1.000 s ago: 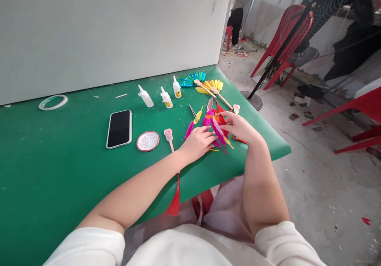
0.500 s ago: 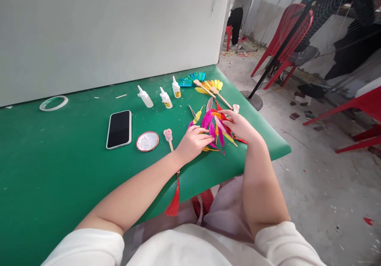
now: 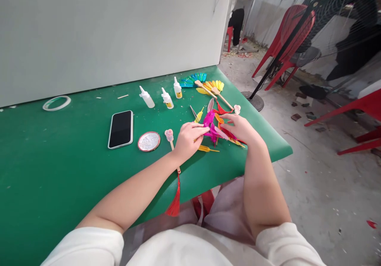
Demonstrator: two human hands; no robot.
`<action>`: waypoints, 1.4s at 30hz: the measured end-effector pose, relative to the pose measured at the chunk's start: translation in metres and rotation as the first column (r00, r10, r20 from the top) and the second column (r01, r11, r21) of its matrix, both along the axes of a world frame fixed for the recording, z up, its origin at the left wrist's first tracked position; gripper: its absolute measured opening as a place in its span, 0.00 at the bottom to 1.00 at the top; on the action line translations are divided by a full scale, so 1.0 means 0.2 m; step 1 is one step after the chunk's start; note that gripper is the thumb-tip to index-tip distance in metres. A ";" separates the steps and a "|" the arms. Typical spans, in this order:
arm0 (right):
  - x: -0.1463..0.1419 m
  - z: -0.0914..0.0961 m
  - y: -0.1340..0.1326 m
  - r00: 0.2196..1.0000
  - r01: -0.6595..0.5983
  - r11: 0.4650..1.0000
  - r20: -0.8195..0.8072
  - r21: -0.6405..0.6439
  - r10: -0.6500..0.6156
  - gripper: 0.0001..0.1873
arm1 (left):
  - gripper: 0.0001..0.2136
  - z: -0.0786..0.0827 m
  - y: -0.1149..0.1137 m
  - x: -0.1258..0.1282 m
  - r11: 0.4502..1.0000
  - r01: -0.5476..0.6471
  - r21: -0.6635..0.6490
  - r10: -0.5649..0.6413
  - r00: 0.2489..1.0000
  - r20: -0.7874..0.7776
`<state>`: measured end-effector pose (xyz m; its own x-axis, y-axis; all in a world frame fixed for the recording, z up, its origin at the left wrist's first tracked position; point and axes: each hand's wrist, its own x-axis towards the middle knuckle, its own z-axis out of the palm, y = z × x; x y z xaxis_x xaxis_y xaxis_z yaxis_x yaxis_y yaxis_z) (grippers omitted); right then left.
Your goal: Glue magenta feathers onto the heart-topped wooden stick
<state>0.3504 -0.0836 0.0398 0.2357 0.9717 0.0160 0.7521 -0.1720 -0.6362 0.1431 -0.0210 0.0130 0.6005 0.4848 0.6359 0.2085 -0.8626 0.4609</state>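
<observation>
A heap of coloured feathers point(image 3: 214, 126), pink, orange, red and yellow, lies near the right end of the green table point(image 3: 59, 159). My left hand point(image 3: 187, 139) is curled with thumb and fingers closed on a pink feather point(image 3: 208, 120) at the heap's left side. My right hand point(image 3: 241, 128) rests on the heap's right side, fingers bent over red and pink feathers. One yellow feather point(image 3: 206, 149) lies apart, just in front of my left hand. A wooden stick with a pale flower top point(image 3: 169, 135) and a red tassel point(image 3: 175, 202) runs under my left wrist.
Three small glue bottles point(image 3: 166, 97), a black phone point(image 3: 120, 128), a round dish of beads point(image 3: 148, 141) and a tape ring point(image 3: 56, 103) lie on the table. Two feather fans point(image 3: 205, 84) sit at the far right corner. Red chairs point(image 3: 285, 31) and another person point(image 3: 241, 0) are beyond.
My left hand slid left and back, closing on a pink feather and lifting it from the heap. The feathers got bunched closer together; one yellow feather was left alone in front.
</observation>
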 end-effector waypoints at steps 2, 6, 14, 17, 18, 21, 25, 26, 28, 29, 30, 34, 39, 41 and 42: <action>-0.01 0.02 -0.01 0.999 -0.048 0.997 -0.013 0.061 0.049 0.19 | 0.10 0.00 0.01 0.00 0.992 -0.041 -0.115 0.044 0.999 0.023; -0.08 0.10 -0.04 0.927 -0.279 0.949 -0.217 0.143 0.306 0.21 | 0.10 -0.02 0.02 0.01 0.964 -0.073 -0.254 0.077 0.997 0.006; -0.15 0.12 -0.02 0.866 -0.125 0.987 -0.475 0.104 0.160 0.13 | 0.14 0.01 -0.01 0.01 0.872 0.017 -0.489 -0.012 1.000 0.014; -0.14 0.11 -0.01 0.780 -0.063 0.994 -0.617 0.088 0.104 0.15 | 0.18 0.01 -0.01 0.01 0.769 0.076 -0.635 -0.043 0.997 0.068; -0.13 0.11 -0.01 0.745 -0.040 0.996 -0.662 0.081 0.084 0.15 | 0.19 0.00 -0.01 0.01 0.733 0.100 -0.672 -0.050 0.994 0.094; -0.13 0.10 0.00 0.659 0.005 0.997 -0.751 0.074 0.052 0.16 | 0.20 -0.01 -0.01 0.02 0.678 0.158 -0.718 -0.057 0.985 0.163; -0.12 0.08 0.01 0.671 0.032 0.998 -0.741 0.057 0.021 0.16 | 0.18 -0.01 0.00 0.02 0.687 0.156 -0.709 -0.039 0.983 0.178; -0.12 0.08 0.01 0.690 0.047 0.997 -0.724 0.055 0.008 0.16 | 0.18 0.00 0.00 0.02 0.702 0.134 -0.699 -0.026 0.986 0.163; -0.11 0.07 0.01 0.716 0.082 0.995 -0.698 0.053 -0.022 0.16 | 0.20 0.01 0.00 0.02 0.754 0.072 -0.653 0.005 0.993 0.115; -0.11 0.07 0.01 0.723 0.098 0.994 -0.690 0.050 -0.036 0.15 | 0.22 0.02 0.00 0.01 0.784 0.043 -0.620 0.016 0.996 0.089; -0.10 0.07 0.02 0.727 0.115 0.992 -0.685 0.048 -0.051 0.15 | 0.24 0.03 0.00 0.01 0.810 0.022 -0.586 0.022 0.997 0.067; -0.07 0.06 0.03 0.761 0.243 0.966 -0.636 0.090 -0.132 0.16 | 0.25 0.02 0.00 0.01 0.877 -0.008 -0.481 0.017 1.000 0.014; 0.01 0.05 0.01 0.770 0.378 0.912 -0.600 0.158 -0.216 0.15 | 0.12 -0.02 0.04 -0.01 0.957 -0.041 -0.286 0.044 0.999 0.006; 0.05 0.06 -0.02 0.781 0.376 0.916 -0.580 0.141 -0.232 0.13 | 0.09 -0.03 0.06 -0.02 0.987 -0.044 -0.154 0.050 0.998 0.037; 0.06 0.06 -0.03 0.792 0.363 0.924 -0.563 0.122 -0.236 0.12 | 0.09 -0.03 0.07 -0.03 0.996 -0.050 -0.079 0.053 0.998 0.044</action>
<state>0.3632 -0.0891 0.0517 0.5469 0.8372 -0.0007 0.2210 -0.1452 -0.9644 0.1370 -0.0066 0.0077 0.5445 0.5636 0.6212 0.2287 -0.8123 0.5366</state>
